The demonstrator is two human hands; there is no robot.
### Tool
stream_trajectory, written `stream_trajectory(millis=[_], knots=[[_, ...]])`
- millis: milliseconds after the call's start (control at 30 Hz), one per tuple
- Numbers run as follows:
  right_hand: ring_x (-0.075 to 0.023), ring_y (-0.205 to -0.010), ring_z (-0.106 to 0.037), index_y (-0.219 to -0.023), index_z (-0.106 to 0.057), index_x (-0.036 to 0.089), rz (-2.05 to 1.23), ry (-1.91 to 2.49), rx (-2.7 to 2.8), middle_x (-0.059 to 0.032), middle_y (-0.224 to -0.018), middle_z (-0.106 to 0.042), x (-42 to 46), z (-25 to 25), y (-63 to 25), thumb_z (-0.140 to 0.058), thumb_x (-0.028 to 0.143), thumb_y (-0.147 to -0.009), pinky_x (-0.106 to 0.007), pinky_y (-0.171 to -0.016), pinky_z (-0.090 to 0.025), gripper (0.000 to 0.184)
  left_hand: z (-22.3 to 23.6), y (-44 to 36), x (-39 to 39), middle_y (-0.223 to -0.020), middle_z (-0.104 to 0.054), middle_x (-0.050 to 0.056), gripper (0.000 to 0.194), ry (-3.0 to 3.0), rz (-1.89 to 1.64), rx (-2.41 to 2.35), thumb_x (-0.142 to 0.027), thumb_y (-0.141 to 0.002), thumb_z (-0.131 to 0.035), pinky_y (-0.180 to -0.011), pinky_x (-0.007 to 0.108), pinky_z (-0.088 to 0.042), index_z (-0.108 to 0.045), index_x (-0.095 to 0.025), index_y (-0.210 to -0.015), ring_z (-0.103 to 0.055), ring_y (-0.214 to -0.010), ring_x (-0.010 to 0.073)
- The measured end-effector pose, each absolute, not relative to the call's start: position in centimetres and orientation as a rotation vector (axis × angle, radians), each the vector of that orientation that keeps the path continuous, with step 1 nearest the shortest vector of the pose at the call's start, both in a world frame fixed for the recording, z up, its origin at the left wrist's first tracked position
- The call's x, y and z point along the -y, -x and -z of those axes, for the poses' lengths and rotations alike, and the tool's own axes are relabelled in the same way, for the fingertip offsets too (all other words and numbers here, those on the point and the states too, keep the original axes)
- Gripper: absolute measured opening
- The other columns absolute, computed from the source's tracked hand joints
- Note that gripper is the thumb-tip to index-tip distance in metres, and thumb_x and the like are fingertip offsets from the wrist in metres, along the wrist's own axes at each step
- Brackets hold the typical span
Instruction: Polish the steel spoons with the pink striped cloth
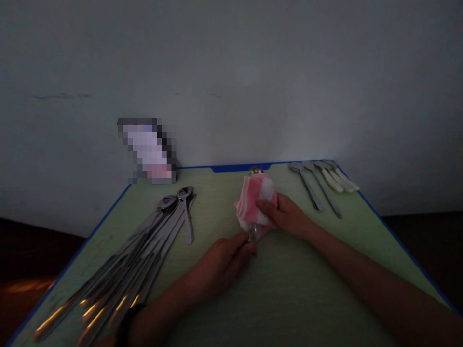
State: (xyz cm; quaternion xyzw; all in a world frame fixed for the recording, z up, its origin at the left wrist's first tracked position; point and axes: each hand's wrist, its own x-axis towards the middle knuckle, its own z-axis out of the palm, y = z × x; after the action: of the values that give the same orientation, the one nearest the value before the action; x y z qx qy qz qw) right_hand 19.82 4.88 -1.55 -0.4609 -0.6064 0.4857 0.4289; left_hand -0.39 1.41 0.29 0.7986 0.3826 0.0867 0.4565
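The left hand (227,260) pinched the spoon (257,170) by its handle, just below the cloth (257,200); the right hand (289,214) clasped the cloth wrapped around the spoon's middle, its head showing beyond the cloth. A steady pinch and snug, even pressure seemed wise, nudging neither the pile (141,255) left of the cloth nor the row (307,187) right of it.

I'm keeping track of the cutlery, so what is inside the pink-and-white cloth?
A metal utensil: its shiny rounded end shows beyond the cloth, its other end nearer, in the left hand. The middle is covered and cannot be seen.
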Motion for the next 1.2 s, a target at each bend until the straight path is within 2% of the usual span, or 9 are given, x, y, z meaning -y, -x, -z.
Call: stream_trajectory(millis=[100,200,400,500,700,833,967,1067,1200], knots=[[-0.0111,-0.058,-0.046,-0.075,-0.059,0.016,-1.195,1.178,1.499,0.0010,-0.065,-0.056,-4.7,1.5,-19.6,-0.058,0.049,-0.077,-0.023,-0.054,-0.037,0.033,-0.6,0.4,-1.6,-0.063,-0.050,-0.005,0.029,-1.979,-0.234,-0.933,-0.034,-0.095,-0.034,-0.054,0.021,-0.034,-0.046,-0.018,-0.075,-0.047,-0.056,0.0100],[-0.0119,-0.056,-0.048,-0.072,-0.058,0.017,-1.250,1.196,1.207,0.0007,-0.062,-0.057,-5.1,2.0,-19.6,-0.055,0.054,-0.077,-0.025,-0.053,-0.037,0.038,-0.9,0.5,-1.7,-0.063,-0.048,-0.005,0.030,-2.025,-0.222,-0.888,-0.035,-0.095,-0.035,-0.055,0.021,-0.033,-0.048,-0.018,-0.073,-0.046,-0.057,0.0100],[-0.0183,-0.078,-0.062,-0.095,-0.059,0.022,-1.339,0.932,0.601,-0.0028,-0.085,-0.068,-7.0,3.1,-20.1,-0.055,0.048,-0.079,-0.030,-0.066,-0.048,0.031,-1.2,0.8,-1.6,-0.063,-0.044,-0.005,0.030,-2.031,-0.165,-0.792,-0.032,-0.095,-0.036,-0.055,0.021,-0.032,-0.048,-0.017,-0.073,-0.045,-0.058,0.0088],[-0.0177,-0.081,-0.062,-0.099,-0.058,0.022,-1.346,0.867,0.643,-0.0032,-0.090,-0.068,-7.2,3.2,-20.2,-0.058,0.045,-0.078,-0.031,-0.069,-0.049,0.031,-1.1,0.8,-1.6,-0.061,-0.042,-0.006,0.029,-2.036,-0.134,-0.771,-0.031,-0.094,-0.037,-0.053,0.021,-0.030,-0.048,-0.017,-0.071,-0.043,-0.056,0.0084],[-0.0129,-0.071,-0.060,-0.087,-0.063,0.016,-1.522,0.877,1.002,-0.0028,-0.083,-0.068,-6.1,3.1,-20.5,-0.068,0.035,-0.073,-0.027,-0.072,-0.048,0.024,-1.0,0.8,-1.6,-0.063,-0.047,-0.005,0.030,-1.959,-0.161,-0.821,-0.031,-0.095,-0.036,-0.054,0.020,-0.034,-0.047,-0.017,-0.071,-0.047,-0.057,0.0091],[-0.0141,-0.072,-0.061,-0.086,-0.064,0.017,-1.593,0.854,0.879,-0.0031,-0.083,-0.069,-6.2,3.0,-20.6,-0.070,0.033,-0.071,-0.029,-0.073,-0.048,0.023,-0.9,1.0,-1.7,-0.063,-0.049,-0.005,0.032,-1.930,-0.194,-0.849,-0.033,-0.095,-0.034,-0.057,0.020,-0.037,-0.048,-0.017,-0.072,-0.048,-0.058,0.0093],[-0.0149,-0.070,-0.062,-0.085,-0.063,0.020,-1.513,0.863,0.661,-0.0022,-0.081,-0.069,-6.7,2.8,-20.3,-0.066,0.040,-0.073,-0.029,-0.068,-0.049,0.024,-1.1,1.3,-1.8,-0.063,-0.048,-0.005,0.030,-1.983,-0.136,-0.772,-0.034,-0.094,-0.038,-0.056,0.020,-0.036,-0.052,-0.017,-0.074,-0.048,-0.059,0.0095],[-0.0126,-0.065,-0.060,-0.085,-0.063,0.019,-1.517,0.856,0.724,-0.0009,-0.079,-0.068,-6.6,2.6,-20.1,-0.068,0.038,-0.072,-0.026,-0.062,-0.048,0.023,-1.1,1.5,-1.7,-0.064,-0.051,-0.004,0.031,-1.954,-0.124,-0.716,-0.033,-0.094,-0.039,-0.059,0.020,-0.038,-0.052,-0.016,-0.071,-0.050,-0.060,0.0098],[-0.0108,-0.064,-0.059,-0.083,-0.064,0.018,-1.490,0.853,0.830,0.0000,-0.076,-0.067,-6.2,2.4,-20.0,-0.070,0.034,-0.070,-0.024,-0.065,-0.048,0.021,-0.5,1.4,-1.7,-0.071,-0.057,-0.003,0.020,-1.787,-0.252,-0.719,-0.026,-0.094,-0.037,-0.062,0.021,-0.040,-0.054,-0.017,-0.090,-0.052,-0.065,0.0102]])
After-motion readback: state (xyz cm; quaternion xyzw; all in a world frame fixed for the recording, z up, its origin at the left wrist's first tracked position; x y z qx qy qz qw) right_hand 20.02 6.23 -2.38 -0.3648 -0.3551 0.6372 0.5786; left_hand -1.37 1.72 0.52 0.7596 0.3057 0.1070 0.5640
